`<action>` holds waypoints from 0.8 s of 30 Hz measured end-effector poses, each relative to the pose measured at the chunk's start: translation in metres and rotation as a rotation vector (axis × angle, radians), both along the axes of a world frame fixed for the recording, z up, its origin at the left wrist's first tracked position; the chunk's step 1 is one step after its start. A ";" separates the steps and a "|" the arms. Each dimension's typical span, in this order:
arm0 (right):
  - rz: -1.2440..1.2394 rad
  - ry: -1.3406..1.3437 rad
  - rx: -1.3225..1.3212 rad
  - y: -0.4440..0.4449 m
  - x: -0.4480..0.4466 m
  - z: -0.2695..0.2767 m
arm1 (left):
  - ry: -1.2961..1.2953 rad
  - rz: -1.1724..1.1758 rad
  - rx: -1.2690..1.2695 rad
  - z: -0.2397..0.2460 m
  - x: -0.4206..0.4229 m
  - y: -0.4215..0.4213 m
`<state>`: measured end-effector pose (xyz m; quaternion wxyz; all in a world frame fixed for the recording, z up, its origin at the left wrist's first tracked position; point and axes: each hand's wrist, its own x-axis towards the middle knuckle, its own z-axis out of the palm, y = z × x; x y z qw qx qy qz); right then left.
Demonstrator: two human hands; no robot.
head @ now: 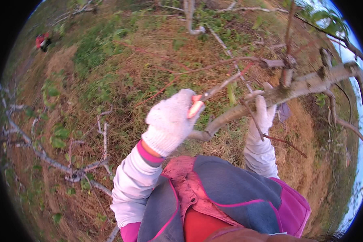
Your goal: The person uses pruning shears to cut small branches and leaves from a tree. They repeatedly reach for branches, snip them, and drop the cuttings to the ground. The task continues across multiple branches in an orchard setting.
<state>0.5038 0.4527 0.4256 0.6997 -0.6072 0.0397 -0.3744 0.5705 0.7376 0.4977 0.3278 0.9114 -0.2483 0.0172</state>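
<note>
My left hand (171, 118), in a white knitted glove, grips the orange handle of a pruning tool (196, 107). Its long grey blade points up and right, the tip close to a thin reddish twig (245, 69). I cannot tell whether it is a saw or shears. On the right, my gloved right hand (264, 112) holds a thick, bare tree branch (230, 113) from below, with fingertips showing at its upper side. A short side twig (254, 119) crosses in front of that hand. Part of the right palm is hidden by the branch.
The thick limb (317, 80) runs up to the right, with stubs and upright shoots. A thin branch (214, 64) spans above the tool. Pale branches (75, 174) spread at lower left. Dry grass and weeds cover the ground. A person in red (43, 41) is far off at upper left.
</note>
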 end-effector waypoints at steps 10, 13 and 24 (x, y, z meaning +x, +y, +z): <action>-0.066 0.028 -0.017 0.004 0.002 0.000 | 0.177 0.340 -0.152 -0.021 0.011 0.074; -0.061 0.030 -0.017 0.005 0.002 0.002 | 0.029 0.449 -0.005 -0.014 0.033 0.110; -0.060 0.047 -0.030 0.000 0.002 -0.002 | 0.125 0.517 0.089 0.006 0.075 0.122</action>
